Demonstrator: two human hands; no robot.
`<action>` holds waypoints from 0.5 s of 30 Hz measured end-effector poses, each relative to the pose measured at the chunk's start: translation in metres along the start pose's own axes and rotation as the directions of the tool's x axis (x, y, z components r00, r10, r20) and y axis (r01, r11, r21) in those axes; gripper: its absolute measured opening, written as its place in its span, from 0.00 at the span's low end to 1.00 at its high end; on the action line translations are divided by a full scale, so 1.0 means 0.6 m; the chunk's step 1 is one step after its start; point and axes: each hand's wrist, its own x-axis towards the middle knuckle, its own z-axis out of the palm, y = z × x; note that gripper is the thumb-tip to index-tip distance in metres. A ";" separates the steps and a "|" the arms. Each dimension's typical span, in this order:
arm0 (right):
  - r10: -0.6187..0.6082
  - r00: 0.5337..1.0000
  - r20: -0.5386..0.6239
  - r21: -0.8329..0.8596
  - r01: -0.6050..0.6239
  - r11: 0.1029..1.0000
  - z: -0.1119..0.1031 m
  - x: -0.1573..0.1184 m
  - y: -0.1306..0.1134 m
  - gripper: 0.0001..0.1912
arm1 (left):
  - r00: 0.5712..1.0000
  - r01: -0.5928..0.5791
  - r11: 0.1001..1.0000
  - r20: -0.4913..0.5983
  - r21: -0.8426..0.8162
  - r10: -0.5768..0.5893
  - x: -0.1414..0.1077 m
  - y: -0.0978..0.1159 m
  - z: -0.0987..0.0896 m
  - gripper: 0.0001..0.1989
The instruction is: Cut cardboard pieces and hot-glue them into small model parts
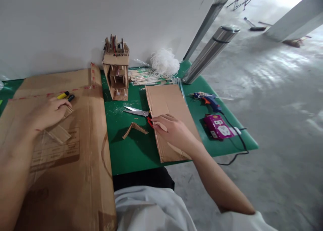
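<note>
My left hand [51, 113] is over the large cardboard sheet [88, 163] at the left, its fingers closed on a small cardboard strip [67, 112]. Another small cardboard piece [59, 133] lies just below that hand. Beyond the fingers are a yellow marker [62, 95] and a dark one [71, 98]. My right hand [171, 126] is at the red handles of the scissors [137, 111], with its fingers bent; the blades lie apart on the green table. A flat cardboard panel [168, 98] is under this hand. Left of it stands a bent cardboard strip [135, 126].
A cardboard model [116, 73] stands near the wall, beside thin sticks [146, 77] and white string [165, 63]. Toward the right of the green table [131, 157] are a steel flask [212, 54], a glue gun [210, 101] and a purple power socket [219, 126] with a cable.
</note>
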 end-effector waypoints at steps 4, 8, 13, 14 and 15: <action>-0.005 0.991 0.137 -0.286 0.045 0.957 0.013 0.026 0.011 0.13 | 0.950 0.028 0.994 -0.313 0.102 0.005 -0.010 0.049 0.003 0.14; 0.017 0.993 0.118 -0.399 0.032 0.916 0.029 0.016 0.013 0.15 | 0.946 -0.262 0.960 -0.223 -0.094 0.236 -0.031 0.141 0.004 0.12; 0.095 0.995 0.018 -0.477 -0.075 0.876 0.028 0.001 0.021 0.17 | 0.887 -0.460 0.812 -0.139 -0.360 0.441 -0.076 0.265 0.051 0.13; 0.116 0.993 -0.002 -0.486 -0.102 0.868 0.025 0.001 0.024 0.18 | 0.880 -0.472 0.809 -0.131 -0.350 0.457 -0.083 0.282 0.063 0.15; 0.131 0.991 -0.019 -0.489 -0.123 0.863 0.022 0.001 0.026 0.19 | 0.872 -0.484 0.805 -0.118 -0.343 0.474 -0.088 0.295 0.075 0.18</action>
